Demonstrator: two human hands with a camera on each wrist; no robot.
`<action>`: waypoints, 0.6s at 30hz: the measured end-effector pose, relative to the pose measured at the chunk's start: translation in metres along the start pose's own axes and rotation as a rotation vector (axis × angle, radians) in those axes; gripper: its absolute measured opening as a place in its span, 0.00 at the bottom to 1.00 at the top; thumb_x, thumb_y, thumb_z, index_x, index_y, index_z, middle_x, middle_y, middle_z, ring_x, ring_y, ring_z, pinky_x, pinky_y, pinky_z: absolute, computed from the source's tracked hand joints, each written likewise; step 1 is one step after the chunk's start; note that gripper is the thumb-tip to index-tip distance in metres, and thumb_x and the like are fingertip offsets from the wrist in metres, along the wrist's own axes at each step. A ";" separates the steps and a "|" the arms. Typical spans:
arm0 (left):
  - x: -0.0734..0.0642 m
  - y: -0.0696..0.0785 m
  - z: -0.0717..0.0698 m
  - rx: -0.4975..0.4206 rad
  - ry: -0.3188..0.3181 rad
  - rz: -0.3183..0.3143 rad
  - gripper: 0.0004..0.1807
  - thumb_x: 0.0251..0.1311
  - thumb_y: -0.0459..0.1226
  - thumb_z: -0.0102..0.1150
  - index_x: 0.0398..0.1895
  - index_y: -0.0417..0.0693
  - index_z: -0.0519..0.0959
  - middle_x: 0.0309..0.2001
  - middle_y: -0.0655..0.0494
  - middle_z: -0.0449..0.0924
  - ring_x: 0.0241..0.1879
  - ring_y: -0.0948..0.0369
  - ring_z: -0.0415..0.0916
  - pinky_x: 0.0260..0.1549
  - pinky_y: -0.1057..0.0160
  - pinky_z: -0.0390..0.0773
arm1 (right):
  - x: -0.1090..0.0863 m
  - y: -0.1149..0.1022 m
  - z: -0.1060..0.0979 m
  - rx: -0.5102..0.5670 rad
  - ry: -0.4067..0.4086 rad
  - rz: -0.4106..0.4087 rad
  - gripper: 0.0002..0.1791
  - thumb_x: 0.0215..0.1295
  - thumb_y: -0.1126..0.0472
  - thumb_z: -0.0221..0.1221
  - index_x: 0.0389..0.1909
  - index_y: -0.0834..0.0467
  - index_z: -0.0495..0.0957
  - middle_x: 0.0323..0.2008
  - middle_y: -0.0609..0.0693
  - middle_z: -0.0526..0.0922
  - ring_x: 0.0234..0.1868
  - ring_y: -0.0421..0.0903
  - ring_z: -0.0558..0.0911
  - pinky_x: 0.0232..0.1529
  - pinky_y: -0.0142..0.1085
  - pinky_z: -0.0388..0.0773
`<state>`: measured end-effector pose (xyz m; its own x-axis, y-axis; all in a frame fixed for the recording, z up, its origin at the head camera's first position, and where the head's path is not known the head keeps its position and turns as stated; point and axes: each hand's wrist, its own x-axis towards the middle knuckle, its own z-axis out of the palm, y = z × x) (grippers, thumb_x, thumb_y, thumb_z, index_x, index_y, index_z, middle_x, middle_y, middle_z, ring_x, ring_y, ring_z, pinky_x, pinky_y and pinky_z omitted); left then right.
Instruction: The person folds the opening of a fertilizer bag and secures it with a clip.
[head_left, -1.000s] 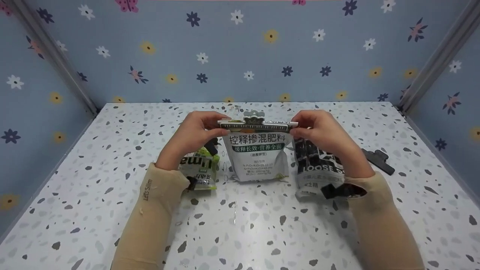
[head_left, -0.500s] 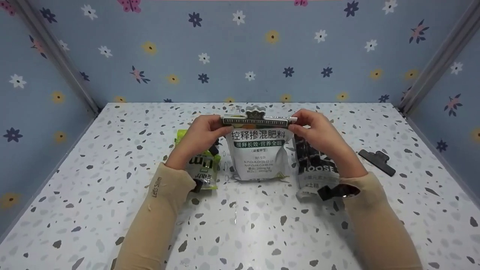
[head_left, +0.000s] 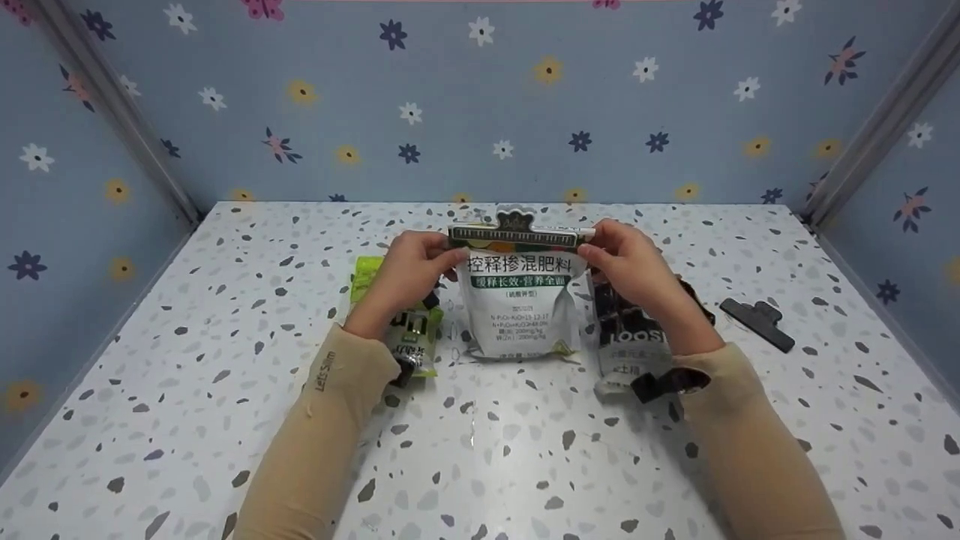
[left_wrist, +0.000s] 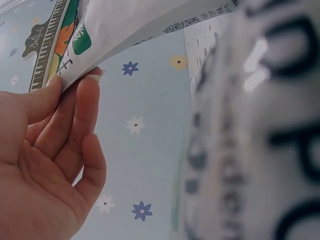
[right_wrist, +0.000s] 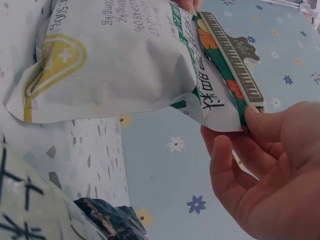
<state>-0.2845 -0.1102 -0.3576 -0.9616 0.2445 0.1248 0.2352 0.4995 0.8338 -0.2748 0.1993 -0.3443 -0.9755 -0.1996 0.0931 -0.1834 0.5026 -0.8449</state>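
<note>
The white bag (head_left: 521, 315) stood upright between the person's 2 hands, its printed front turned to the head camera; whether its base touched the table (head_left: 480, 465) could not be told. The left hand (head_left: 416, 262) pinched the white bag's left upper corner between thumb and fingers, and the right hand (head_left: 630, 259) pinched the right upper corner the same way, its thumb at the end of the piano clip (head_left: 514, 236). That clip, patterned with a row of keys and topped by a scalloped crest, lay along the white bag's top edge.

To the left of the white bag was a green bag (head_left: 415, 341), partly hidden by the left hand and wrist. Just to the right of the white bag lay a black-and-white bag (head_left: 637, 345) printed "LOOSE", and farther right of it, a black clip (head_left: 757, 324) rested on the table. Behind the white bag rose a blue wall (head_left: 480, 90) with flowers. 2 beige sleeves (head_left: 300, 450) covered the forearms in front of the white bag.
</note>
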 end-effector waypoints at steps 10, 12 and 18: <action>-0.002 -0.001 0.004 0.003 0.019 -0.008 0.16 0.72 0.44 0.57 0.27 0.45 0.81 0.27 0.53 0.84 0.27 0.55 0.79 0.18 0.62 0.64 | 0.003 0.005 0.004 0.008 0.008 0.045 0.08 0.75 0.61 0.55 0.43 0.63 0.71 0.45 0.56 0.82 0.40 0.48 0.78 0.42 0.47 0.81; -0.002 0.001 0.004 0.003 0.015 -0.013 0.16 0.72 0.44 0.58 0.27 0.45 0.81 0.27 0.53 0.84 0.27 0.56 0.80 0.17 0.62 0.64 | 0.002 0.005 0.004 0.006 0.011 0.044 0.07 0.75 0.61 0.55 0.43 0.62 0.72 0.43 0.56 0.82 0.38 0.48 0.78 0.44 0.50 0.80; -0.003 0.003 0.003 0.010 -0.002 0.002 0.15 0.72 0.43 0.57 0.29 0.46 0.83 0.25 0.52 0.84 0.25 0.56 0.80 0.16 0.64 0.64 | 0.002 0.006 0.004 -0.013 0.006 0.064 0.07 0.76 0.60 0.55 0.43 0.61 0.72 0.40 0.55 0.81 0.38 0.55 0.78 0.43 0.51 0.79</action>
<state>-0.2804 -0.1070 -0.3570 -0.9609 0.2471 0.1249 0.2380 0.5071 0.8284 -0.2776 0.1987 -0.3515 -0.9859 -0.1616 0.0425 -0.1224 0.5250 -0.8423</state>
